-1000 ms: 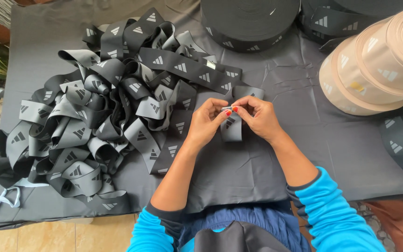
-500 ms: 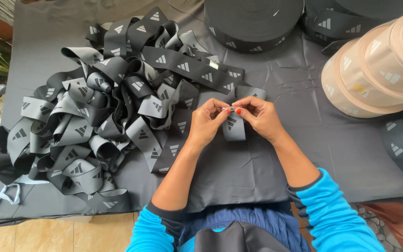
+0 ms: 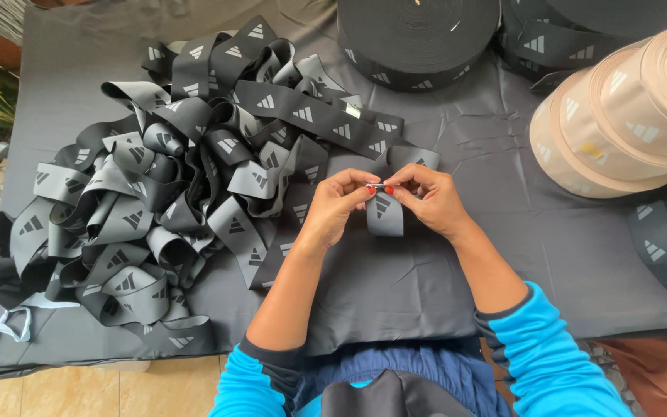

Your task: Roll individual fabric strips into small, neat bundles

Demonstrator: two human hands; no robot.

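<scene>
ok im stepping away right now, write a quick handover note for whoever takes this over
Left hand: pinching the top edge of a short grey elastic strip.
Right hand: pinching the same edge from the other side; a small metallic item sits between the fingertips, too small to identify.
Strip hangs down onto the dark table cloth.
Loose pile of cut band lies left of the hands; black roll at the far edge, beige rolls to the right.
Done or left: cannot tell from this view.

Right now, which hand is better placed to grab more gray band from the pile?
Probably the left hand: it sits beside the pile of gray elastic band, which spreads to the person's left. The right hand is on the far side, pinching the short gray strip.
</scene>
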